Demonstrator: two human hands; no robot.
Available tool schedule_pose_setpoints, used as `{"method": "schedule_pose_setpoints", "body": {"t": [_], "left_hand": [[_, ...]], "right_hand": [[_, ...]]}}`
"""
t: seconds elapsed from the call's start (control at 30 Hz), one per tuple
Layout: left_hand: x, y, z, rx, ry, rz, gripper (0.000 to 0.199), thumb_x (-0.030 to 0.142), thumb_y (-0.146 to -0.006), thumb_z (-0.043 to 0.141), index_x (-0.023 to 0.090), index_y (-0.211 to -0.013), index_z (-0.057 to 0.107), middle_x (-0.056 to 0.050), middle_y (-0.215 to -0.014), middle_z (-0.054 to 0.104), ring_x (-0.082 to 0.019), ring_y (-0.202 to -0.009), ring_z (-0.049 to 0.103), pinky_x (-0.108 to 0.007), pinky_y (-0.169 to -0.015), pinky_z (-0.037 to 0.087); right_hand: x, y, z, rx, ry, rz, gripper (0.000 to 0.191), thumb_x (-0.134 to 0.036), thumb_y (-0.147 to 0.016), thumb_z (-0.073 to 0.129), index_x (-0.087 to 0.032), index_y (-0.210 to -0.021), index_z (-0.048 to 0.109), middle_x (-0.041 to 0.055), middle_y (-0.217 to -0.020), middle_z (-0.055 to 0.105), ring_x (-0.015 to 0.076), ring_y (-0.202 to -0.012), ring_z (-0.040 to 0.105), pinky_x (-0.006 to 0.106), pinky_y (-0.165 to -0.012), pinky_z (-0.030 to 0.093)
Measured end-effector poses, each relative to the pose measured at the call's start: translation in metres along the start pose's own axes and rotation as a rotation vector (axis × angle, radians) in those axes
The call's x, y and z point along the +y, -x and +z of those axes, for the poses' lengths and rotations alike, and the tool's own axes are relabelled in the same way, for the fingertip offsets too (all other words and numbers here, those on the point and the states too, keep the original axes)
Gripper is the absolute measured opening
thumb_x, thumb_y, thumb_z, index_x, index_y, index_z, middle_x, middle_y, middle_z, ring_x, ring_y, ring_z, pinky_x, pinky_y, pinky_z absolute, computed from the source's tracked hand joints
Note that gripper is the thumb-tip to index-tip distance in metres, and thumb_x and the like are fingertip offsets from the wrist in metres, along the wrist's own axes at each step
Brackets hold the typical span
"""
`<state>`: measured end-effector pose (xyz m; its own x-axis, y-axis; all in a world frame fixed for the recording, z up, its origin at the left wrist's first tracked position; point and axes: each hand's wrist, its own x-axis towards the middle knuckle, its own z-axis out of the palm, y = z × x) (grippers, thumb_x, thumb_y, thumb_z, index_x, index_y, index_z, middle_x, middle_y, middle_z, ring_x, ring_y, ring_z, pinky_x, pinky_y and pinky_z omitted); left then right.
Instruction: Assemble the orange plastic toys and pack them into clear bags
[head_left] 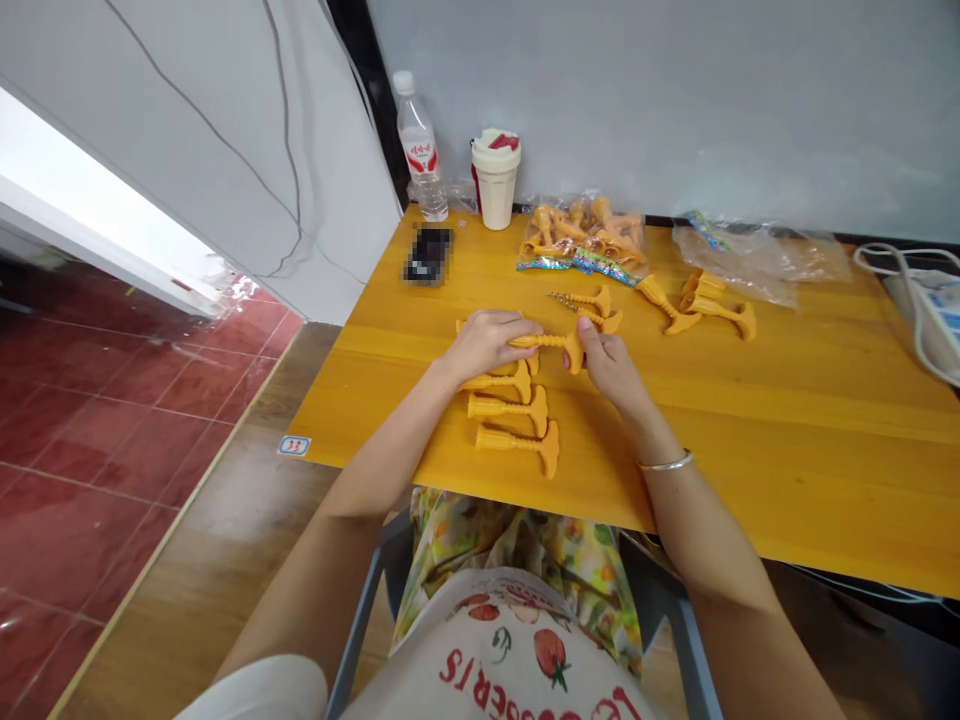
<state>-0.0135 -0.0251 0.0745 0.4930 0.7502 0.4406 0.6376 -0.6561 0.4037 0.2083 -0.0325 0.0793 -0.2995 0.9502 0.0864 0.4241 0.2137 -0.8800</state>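
Two hands share one orange plastic peg (544, 341) at the middle of the table (750, 420): the left hand (487, 345) closes over its shaft, and the right hand (611, 370) pinches its flared head. A weak pinch could drop it onto three pegs (517, 438) lined up just below.

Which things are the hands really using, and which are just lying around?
Being used:
left hand
right hand
orange plastic threaded peg, held by both hands
orange pegs, lying in a row
plastic bag of more pegs

Just lying about:
water bottle
cream lidded cup
blurred black object
clear plastic bag
white cable
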Motion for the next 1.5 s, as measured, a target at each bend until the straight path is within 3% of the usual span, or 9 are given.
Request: {"method": "schedule_pose_setpoints", "body": {"t": [0.23,0.33,0.47,0.67,0.87,0.97,1.1,1.33,1.5], "left_hand": [[-0.011,0.000,-0.001,0.049,0.019,-0.071,0.028,0.042,-0.091,0.062,0.023,-0.107,0.074,-0.007,-0.098,0.076,-0.019,-0.085,0.070,-0.027,-0.076,0.047],[-0.011,0.001,-0.001,0.045,0.021,-0.081,0.029,0.043,-0.091,0.062,0.022,-0.106,0.074,-0.008,-0.096,0.076,-0.019,-0.084,0.070,-0.028,-0.075,0.047],[-0.008,0.000,-0.002,0.059,0.048,-0.105,0.030,0.045,-0.091,0.061,0.021,-0.104,0.074,-0.007,-0.093,0.075,-0.020,-0.084,0.068,-0.028,-0.077,0.047],[-0.056,-0.019,-0.015,0.195,0.065,-0.400,0.032,0.042,-0.093,0.057,0.018,-0.112,0.064,-0.005,-0.091,0.070,-0.020,-0.083,0.063,-0.031,-0.082,0.047],[-0.107,-0.044,-0.003,-0.123,-0.009,-0.535,0.019,0.033,-0.082,0.067,0.017,-0.092,0.067,-0.009,-0.093,0.070,-0.024,-0.090,0.063,-0.035,-0.086,0.048],[-0.105,-0.045,-0.003,-0.185,-0.018,-0.517,0.026,0.037,-0.079,0.070,0.017,-0.095,0.068,-0.010,-0.097,0.069,-0.025,-0.094,0.062,-0.037,-0.091,0.048],[-0.090,-0.019,-0.022,-0.052,-0.117,-0.419,0.037,0.044,-0.083,0.066,0.015,-0.104,0.066,-0.013,-0.102,0.065,-0.028,-0.102,0.058,-0.044,-0.099,0.043],[-0.069,0.022,-0.022,-0.202,-0.038,-0.390,0.025,0.034,-0.084,0.065,0.017,-0.103,0.067,-0.012,-0.108,0.067,-0.028,-0.108,0.061,-0.043,-0.101,0.044],[-0.053,0.017,-0.024,-0.079,0.064,-0.317,0.033,0.034,-0.091,0.057,0.013,-0.116,0.063,-0.015,-0.119,0.067,-0.027,-0.111,0.062,-0.040,-0.100,0.045]], "right_hand": [[0.015,-0.006,-0.005,0.251,0.438,-0.302,0.049,-0.052,-0.102,0.034,-0.019,-0.121,0.064,0.0065,-0.082,0.065,0.0198,-0.069,0.058,0.031,-0.067,0.045],[0.013,-0.005,-0.002,0.197,0.582,-0.387,0.048,-0.055,-0.100,0.037,-0.020,-0.103,0.071,0.0086,-0.084,0.066,0.0221,-0.079,0.060,0.031,-0.072,0.045],[0.010,-0.003,0.008,0.120,0.378,-0.203,0.070,-0.068,-0.099,0.023,-0.021,-0.074,0.068,0.0034,-0.061,0.058,0.0189,-0.065,0.058,0.029,-0.063,0.042],[0.028,-0.008,0.009,0.136,0.282,-0.086,0.072,-0.067,-0.099,0.016,-0.021,-0.099,0.071,0.0024,-0.066,0.062,0.0198,-0.066,0.062,0.031,-0.067,0.043],[0.039,-0.012,0.011,0.081,0.451,-0.116,0.062,-0.062,-0.101,0.022,-0.021,-0.103,0.069,0.0061,-0.075,0.070,0.0243,-0.072,0.067,0.032,-0.067,0.045],[0.040,-0.012,0.012,0.090,0.481,-0.121,0.056,-0.057,-0.102,0.025,-0.022,-0.102,0.068,0.0066,-0.077,0.071,0.0246,-0.075,0.068,0.031,-0.066,0.045],[0.041,-0.012,0.011,0.095,0.513,-0.100,0.048,-0.052,-0.103,0.030,-0.022,-0.104,0.068,0.0070,-0.081,0.073,0.0246,-0.077,0.068,0.031,-0.067,0.044],[0.040,-0.010,0.017,0.077,0.510,-0.133,0.035,-0.043,-0.101,0.041,-0.021,-0.106,0.067,0.0080,-0.092,0.074,0.0237,-0.085,0.069,0.031,-0.072,0.048],[0.039,-0.009,0.017,0.178,0.441,-0.312,0.037,-0.036,-0.100,0.045,-0.015,-0.128,0.057,0.0145,-0.116,0.067,0.0217,-0.090,0.068,0.036,-0.081,0.054]]}}
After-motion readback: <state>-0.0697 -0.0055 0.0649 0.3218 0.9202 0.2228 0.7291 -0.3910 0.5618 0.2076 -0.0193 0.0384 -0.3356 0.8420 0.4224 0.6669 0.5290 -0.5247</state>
